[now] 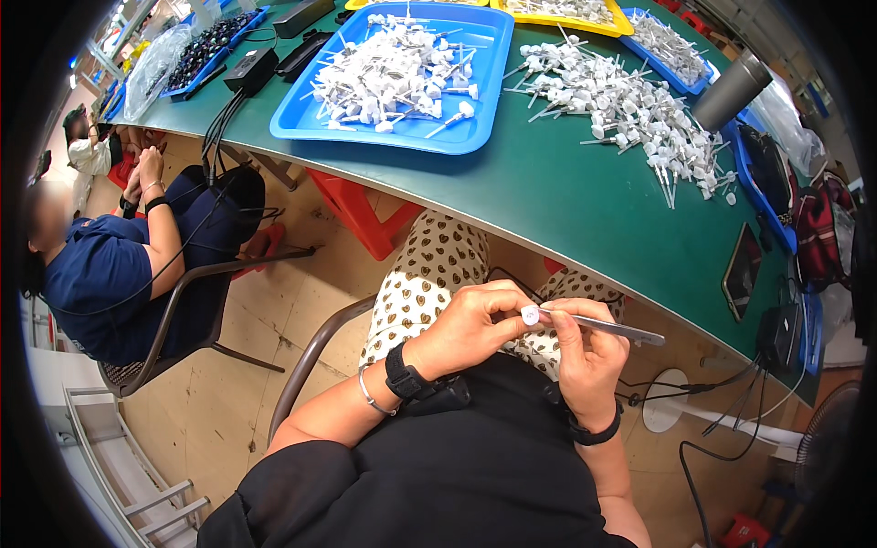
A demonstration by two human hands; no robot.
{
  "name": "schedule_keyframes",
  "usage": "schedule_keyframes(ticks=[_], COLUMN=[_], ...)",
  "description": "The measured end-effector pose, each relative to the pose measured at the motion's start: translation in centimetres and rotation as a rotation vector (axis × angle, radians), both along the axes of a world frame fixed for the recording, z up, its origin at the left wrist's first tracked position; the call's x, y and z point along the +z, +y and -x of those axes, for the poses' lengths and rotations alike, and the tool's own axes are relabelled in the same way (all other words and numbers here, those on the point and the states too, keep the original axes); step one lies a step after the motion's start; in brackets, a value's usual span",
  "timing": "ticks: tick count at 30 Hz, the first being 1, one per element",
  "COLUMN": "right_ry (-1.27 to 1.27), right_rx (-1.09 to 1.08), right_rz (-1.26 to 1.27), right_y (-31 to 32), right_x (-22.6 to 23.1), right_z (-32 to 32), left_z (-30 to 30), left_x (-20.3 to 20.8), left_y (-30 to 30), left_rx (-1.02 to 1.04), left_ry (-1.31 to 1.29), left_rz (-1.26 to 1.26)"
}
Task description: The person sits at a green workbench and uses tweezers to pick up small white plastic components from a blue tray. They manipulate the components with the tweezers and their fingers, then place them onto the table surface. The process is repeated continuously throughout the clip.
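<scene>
The left hand [470, 329] is pinching a small white round plastic cap [530, 315] over the lap, while the right hand [585, 352] is gripping slim metal tweezers [603, 325] — tips meeting the cap. Steady wrists would help — below the green bench [566, 196].

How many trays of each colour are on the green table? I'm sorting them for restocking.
Blue trays: 4, namely the big one with white parts, one far left, one top right, one along the right edge
Yellow trays: 1, though a yellow sliver at the top edge may be another
Total: 5
</scene>
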State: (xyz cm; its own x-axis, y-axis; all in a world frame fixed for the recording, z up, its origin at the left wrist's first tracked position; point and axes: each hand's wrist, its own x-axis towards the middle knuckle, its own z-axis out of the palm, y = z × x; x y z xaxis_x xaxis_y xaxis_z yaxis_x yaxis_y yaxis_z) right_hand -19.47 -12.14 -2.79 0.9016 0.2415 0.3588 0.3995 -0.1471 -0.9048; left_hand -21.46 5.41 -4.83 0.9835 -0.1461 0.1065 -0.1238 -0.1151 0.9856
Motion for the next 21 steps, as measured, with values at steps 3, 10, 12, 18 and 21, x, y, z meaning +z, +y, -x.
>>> schedule_keyframes(ticks=[3,10,12,18,21], right_ry=[-0.078,0.053,0.112,0.058,0.029], right_rx=[0.002,0.098,0.104,-0.021,-0.003], right_rz=[0.067,0.186,0.143,-0.019,0.020], right_y=[-0.1,-1.0,-1.1,-0.1,0.1], right_x=[-0.1,1.3,1.0,1.1,0.8], right_z=[-0.2,-0.5,-0.6,0.1,0.1], left_z=[0.0,0.0,-0.2,-0.3,-0.3], left_x=[0.0,-0.6,-0.7,-0.1,-0.4], left_y=[-0.1,0.0,0.1,0.0,0.0], left_rx=[0.006,-0.031,-0.037,-0.022,-0.011], left_ry=[0.004,-0.098,-0.090,-0.043,-0.089], left_rz=[0.009,-0.018,-0.033,0.016,-0.003])
